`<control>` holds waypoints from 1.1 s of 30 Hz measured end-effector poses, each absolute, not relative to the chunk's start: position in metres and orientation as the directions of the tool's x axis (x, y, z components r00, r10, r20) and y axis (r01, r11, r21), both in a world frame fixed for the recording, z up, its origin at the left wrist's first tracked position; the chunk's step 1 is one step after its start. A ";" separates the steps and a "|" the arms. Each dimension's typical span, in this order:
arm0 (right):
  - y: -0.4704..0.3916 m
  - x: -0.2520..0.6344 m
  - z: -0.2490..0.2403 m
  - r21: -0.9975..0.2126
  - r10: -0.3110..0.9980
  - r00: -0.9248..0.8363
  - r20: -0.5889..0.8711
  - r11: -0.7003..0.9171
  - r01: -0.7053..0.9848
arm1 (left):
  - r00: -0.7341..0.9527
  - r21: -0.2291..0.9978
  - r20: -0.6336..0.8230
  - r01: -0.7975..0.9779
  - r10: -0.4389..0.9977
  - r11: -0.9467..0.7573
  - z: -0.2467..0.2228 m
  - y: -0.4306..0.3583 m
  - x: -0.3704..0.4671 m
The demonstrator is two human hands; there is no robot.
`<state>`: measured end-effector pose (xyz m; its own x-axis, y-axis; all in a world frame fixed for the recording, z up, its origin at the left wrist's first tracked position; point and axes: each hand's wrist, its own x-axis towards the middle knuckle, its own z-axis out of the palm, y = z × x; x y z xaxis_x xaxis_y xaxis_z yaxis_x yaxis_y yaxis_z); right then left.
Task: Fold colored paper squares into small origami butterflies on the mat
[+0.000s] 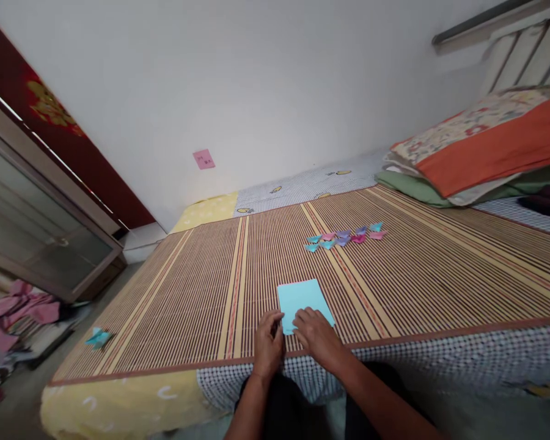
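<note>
A light blue paper sheet (302, 299) lies on the striped bamboo mat (187, 299) near its front edge, with a thin pink edge showing at its far side. My left hand (269, 339) is at the sheet's lower left corner, its fingers curled; whether they grip the paper is too small to tell. Over the lower part of the sheet rests my right hand (314, 330), fingers bent and fingertips on the paper. Beyond the sheet, several small folded paper shapes (343, 239) in blue, pink and purple stand in two rows.
A blue folded paper piece (98, 338) sits at the mat's left front corner. Folded bedding (486, 146) is piled at the right back. A white wall (266, 91) with a pink note (204, 159) rises behind the bed. Pink clothes (22, 308) lie at far left.
</note>
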<state>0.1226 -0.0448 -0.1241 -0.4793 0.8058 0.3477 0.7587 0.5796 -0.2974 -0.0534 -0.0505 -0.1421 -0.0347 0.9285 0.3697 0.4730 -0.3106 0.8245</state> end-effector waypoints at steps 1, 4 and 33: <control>-0.045 0.123 -0.125 -0.291 0.804 -0.475 0.358 0.580 0.761 | -0.030 0.824 0.371 0.472 0.928 -0.314 -0.142 -0.050 -0.053; -0.046 0.123 -0.127 -0.278 0.793 -0.475 0.382 0.589 0.759 | -0.019 0.821 0.374 0.472 0.927 -0.321 -0.144 -0.050 -0.054; 0.049 0.191 -0.151 -0.736 0.974 0.018 0.225 0.158 0.659 | 0.110 0.634 0.389 0.688 0.915 -0.353 -0.134 -0.056 -0.046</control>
<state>0.1907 0.0493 -0.1512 0.0179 0.9741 0.2253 0.6588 0.1580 -0.7355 -0.0456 -0.0556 -0.1341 0.1102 0.9147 0.3888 0.6882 -0.3525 0.6341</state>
